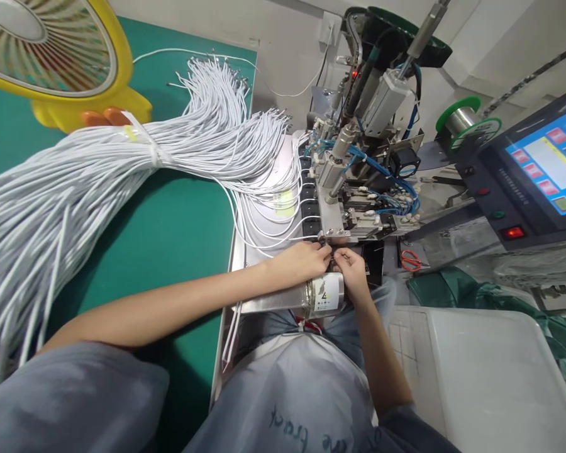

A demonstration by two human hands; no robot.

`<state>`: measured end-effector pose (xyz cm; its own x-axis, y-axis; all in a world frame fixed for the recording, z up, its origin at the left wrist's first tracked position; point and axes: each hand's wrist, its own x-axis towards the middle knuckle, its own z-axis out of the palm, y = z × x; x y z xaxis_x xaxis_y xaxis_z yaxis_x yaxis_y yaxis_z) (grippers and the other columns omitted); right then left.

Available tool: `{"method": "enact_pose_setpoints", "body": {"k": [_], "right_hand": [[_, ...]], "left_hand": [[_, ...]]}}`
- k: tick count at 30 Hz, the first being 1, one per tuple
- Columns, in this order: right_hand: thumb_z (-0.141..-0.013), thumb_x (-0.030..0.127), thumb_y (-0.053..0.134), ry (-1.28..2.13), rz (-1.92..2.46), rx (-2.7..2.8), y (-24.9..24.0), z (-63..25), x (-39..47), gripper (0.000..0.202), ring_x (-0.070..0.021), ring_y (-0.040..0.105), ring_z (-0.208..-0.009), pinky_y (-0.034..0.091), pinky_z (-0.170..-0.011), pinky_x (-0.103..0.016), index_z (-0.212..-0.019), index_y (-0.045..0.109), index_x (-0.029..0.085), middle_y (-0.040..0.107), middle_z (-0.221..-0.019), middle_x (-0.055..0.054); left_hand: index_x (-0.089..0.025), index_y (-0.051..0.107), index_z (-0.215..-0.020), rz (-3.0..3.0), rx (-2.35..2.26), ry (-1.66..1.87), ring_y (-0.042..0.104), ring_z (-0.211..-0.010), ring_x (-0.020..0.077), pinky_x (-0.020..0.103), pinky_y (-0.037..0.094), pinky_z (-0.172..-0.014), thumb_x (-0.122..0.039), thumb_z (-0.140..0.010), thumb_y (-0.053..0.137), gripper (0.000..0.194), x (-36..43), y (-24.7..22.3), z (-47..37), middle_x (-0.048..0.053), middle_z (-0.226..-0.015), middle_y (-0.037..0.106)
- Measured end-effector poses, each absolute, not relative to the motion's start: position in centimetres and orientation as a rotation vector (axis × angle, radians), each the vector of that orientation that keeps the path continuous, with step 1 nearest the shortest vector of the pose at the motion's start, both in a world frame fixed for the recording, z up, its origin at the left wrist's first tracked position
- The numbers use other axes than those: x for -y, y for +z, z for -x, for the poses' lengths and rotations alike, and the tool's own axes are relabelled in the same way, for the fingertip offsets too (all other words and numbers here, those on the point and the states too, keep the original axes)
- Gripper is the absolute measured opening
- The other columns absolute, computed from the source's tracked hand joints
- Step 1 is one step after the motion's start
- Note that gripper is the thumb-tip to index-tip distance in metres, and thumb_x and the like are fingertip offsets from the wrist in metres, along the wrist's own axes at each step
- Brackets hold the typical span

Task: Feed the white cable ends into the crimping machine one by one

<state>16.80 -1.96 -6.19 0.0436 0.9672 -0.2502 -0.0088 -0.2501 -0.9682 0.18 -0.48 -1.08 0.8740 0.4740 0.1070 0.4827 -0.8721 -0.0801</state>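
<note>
My left hand [306, 259] is closed at the near end of the machine [332, 214], its fingertips pinching something too small to make out. Just to its right, my right hand [351, 264] is closed too, fingertips nearly meeting the left ones around something hidden. White cables [264, 239] run from the big tied bundle [155, 154] over a metal plate to a row of black blocks [311, 209] on the machine's left side. Below my hands stands a container with a white label [327, 292].
A yellow fan [122, 50] stands on the green table [183, 233] at the left. On the right are a lit screen [551, 163], a wire spool [465, 119], red scissors [410, 260] and a white surface [500, 371].
</note>
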Motion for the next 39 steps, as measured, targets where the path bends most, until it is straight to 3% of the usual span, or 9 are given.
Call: {"method": "enact_pose_setpoints", "body": {"k": [6,13,19,24,29,32,39], "right_hand": [[-0.064,0.046,0.058,1.484,1.391,1.078,-6.8,-16.9,1.9,0.030,-0.0085,0.034,-0.045,0.024,-0.041,-0.021,-0.065,0.045,0.019,0.041,-0.053,0.004],[-0.069,0.046,0.055,1.384,1.386,1.255,-6.8,-17.1,1.7,0.031,-0.0080,0.030,-0.045,0.024,-0.045,-0.022,-0.058,0.042,0.019,0.034,-0.047,0.007],[-0.077,0.038,0.050,1.056,1.509,1.236,-5.9,-18.3,2.5,0.024,-0.0093,0.029,-0.048,0.023,-0.047,-0.023,-0.063,0.043,0.020,0.033,-0.052,0.006],[-0.085,0.032,0.046,0.644,1.520,1.305,-2.8,-15.9,8.1,0.021,-0.0113,0.041,-0.054,0.031,-0.051,-0.024,-0.073,0.054,0.018,0.047,-0.061,0.002],[-0.085,0.029,0.047,1.350,1.292,1.717,-2.9,-10.1,13.0,0.028,-0.0108,0.048,-0.050,0.035,-0.052,-0.023,-0.062,0.059,0.018,0.053,-0.053,0.002],[-0.085,0.030,0.048,1.734,1.138,1.788,-5.0,-7.0,13.7,0.025,-0.0106,0.052,-0.053,0.037,-0.052,-0.021,-0.067,0.061,0.017,0.059,-0.059,0.001],[-0.078,0.032,0.052,2.055,1.145,1.366,-7.4,-4.3,13.8,0.021,-0.0090,0.053,-0.049,0.041,-0.047,-0.019,-0.065,0.054,0.016,0.055,-0.056,0.001]], "left_hand": [[-0.008,0.063,-0.095,2.971,0.801,-0.160,0.059,-0.072,0.0169,0.028,0.043,-0.059,-0.011,-0.083,0.052,0.016,0.5,-0.5,0.0,0.011,-0.090,0.059],[-0.012,0.063,-0.065,3.018,1.008,-0.006,0.058,-0.057,0.0165,0.027,0.040,-0.049,-0.001,-0.074,0.048,0.020,1.1,1.5,0.8,0.007,-0.063,0.060],[-0.012,0.063,-0.064,2.972,1.030,-0.094,0.059,-0.058,0.0154,0.025,0.038,-0.047,0.000,-0.071,0.047,0.021,0.9,1.1,1.2,0.007,-0.064,0.059],[-0.012,0.064,-0.071,2.987,1.092,-0.058,0.059,-0.059,0.0166,0.026,0.038,-0.049,-0.004,-0.075,0.046,0.020,0.7,1.4,1.3,0.007,-0.067,0.060],[-0.011,0.066,-0.076,2.973,1.111,0.003,0.061,-0.060,0.0199,0.028,0.038,-0.049,-0.002,-0.076,0.044,0.024,0.6,1.6,1.1,0.009,-0.070,0.062],[-0.010,0.066,-0.076,2.969,1.080,-0.012,0.062,-0.061,0.0203,0.028,0.038,-0.049,0.000,-0.075,0.045,0.023,1.0,1.5,0.9,0.010,-0.068,0.062],[-0.010,0.066,-0.077,2.971,1.083,-0.069,0.063,-0.065,0.0210,0.029,0.042,-0.052,-0.002,-0.079,0.046,0.021,1.7,1.5,0.6,0.011,-0.070,0.063]]}}
